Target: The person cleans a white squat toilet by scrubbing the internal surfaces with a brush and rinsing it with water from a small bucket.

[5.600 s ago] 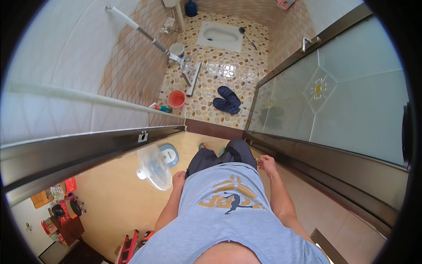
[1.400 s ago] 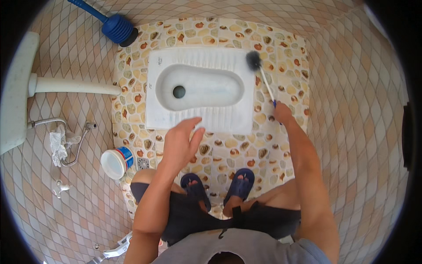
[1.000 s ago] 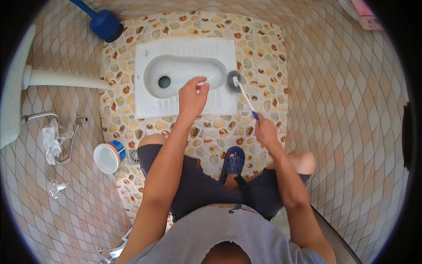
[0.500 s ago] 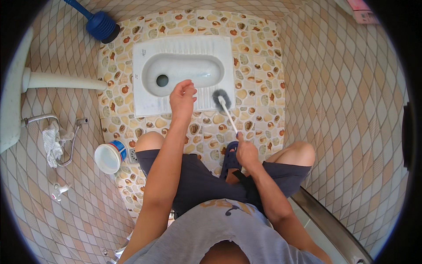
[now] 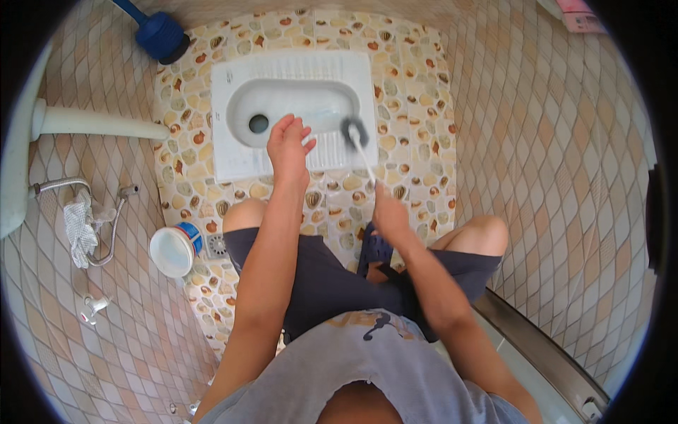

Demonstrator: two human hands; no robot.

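A white squat toilet (image 5: 222, 152) is set in the pebble-patterned floor in front of me, its dark drain hole at the left of the bowl. My right hand (image 5: 390, 218) is wrapped round the handle of a toilet brush (image 5: 362, 152). The brush's grey, round bristle head, blurred by motion, is over the near right part of the toilet's ribbed rim. Over the near edge of the bowl, just right of the drain hole, hovers my left hand (image 5: 288, 148). Its fingers are apart and hold nothing.
At the far left, a blue plunger (image 5: 161, 37) stands by the wall. A white bucket (image 5: 171, 252) sits on my left beside a floor drain (image 5: 215, 246). A white pipe (image 5: 106, 126), a hose with a cloth (image 5: 81, 230) and a tap (image 5: 94, 309) line the left wall.
My right hand and the brush have moved forward, away from me, with the bristle head now farther up the rim. My left hand has shifted slightly forward and left, its fingers spread more.
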